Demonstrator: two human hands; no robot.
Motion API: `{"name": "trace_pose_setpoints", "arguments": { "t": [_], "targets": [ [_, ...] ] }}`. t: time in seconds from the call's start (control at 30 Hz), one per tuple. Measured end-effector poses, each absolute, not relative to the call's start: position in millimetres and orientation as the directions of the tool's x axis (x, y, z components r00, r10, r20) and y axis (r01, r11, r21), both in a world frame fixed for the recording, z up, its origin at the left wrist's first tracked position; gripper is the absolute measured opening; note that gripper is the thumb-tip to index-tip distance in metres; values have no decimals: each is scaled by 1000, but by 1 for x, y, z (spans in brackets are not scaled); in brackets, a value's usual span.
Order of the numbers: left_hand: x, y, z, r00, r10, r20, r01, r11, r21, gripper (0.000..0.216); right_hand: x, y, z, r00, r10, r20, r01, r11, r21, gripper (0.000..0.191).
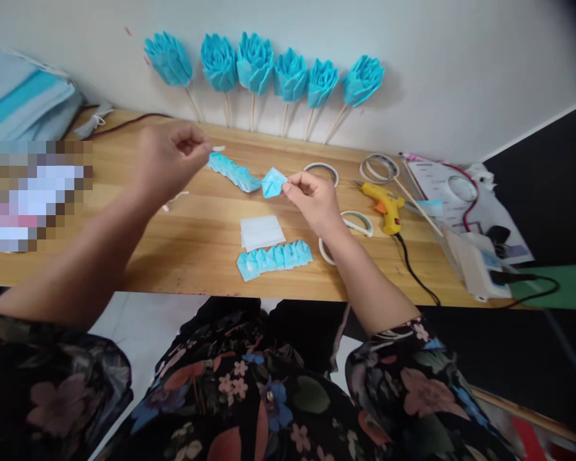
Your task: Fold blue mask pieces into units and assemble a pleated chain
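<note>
Fingers [301,182] tight on pleated blue strip [235,171]

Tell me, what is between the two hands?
In the head view, a pleated blue paper strip lies between the left hand and the right hand, which pinches a small blue folded piece.

No text can be read with certainty. The white printed sheet [432,176] at the far right carries some dark lines of print, but they are too small. The patch [33,195] at the left is blurred into squares
</note>
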State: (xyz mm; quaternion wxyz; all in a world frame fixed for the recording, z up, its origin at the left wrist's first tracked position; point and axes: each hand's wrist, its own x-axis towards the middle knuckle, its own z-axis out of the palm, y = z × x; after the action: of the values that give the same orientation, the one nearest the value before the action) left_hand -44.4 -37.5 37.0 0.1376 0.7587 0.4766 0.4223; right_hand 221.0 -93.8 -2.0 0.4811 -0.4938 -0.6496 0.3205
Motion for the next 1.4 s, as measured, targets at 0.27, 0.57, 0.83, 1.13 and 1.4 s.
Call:
{"name": "trace_pose_setpoints", "arguments": {
  "t": [0.27, 0.57, 0.83, 1.13, 1.4],
  "targets": [
    [-122, -65, 25, 333, 895, 298, 856, -419, 302, 26, 219, -93, -3, -87, 970, 227, 171, 239, -956, 24],
    [-121, -62, 19, 374, 780, 501, 804, -542, 244, 17, 217, -92, -5, -122, 957, 261, 165, 279, -946, 23],
    [-31, -79, 37, 412, 792, 450, 513, -610, 604, 16, 216, -96, 0, -55, 935, 350, 254, 352, -901, 17],
    [9, -69, 43, 452, 759, 470, 453, -648, 612, 17, 215, -99, 3, -85, 935, 345, 301, 354, -885, 17],
    [13, -62, 45, 431, 863, 262, 482, -466, 742, 14, 216, -101, 9, -89, 939, 332, 307, 343, -888, 14]
  ]
}}
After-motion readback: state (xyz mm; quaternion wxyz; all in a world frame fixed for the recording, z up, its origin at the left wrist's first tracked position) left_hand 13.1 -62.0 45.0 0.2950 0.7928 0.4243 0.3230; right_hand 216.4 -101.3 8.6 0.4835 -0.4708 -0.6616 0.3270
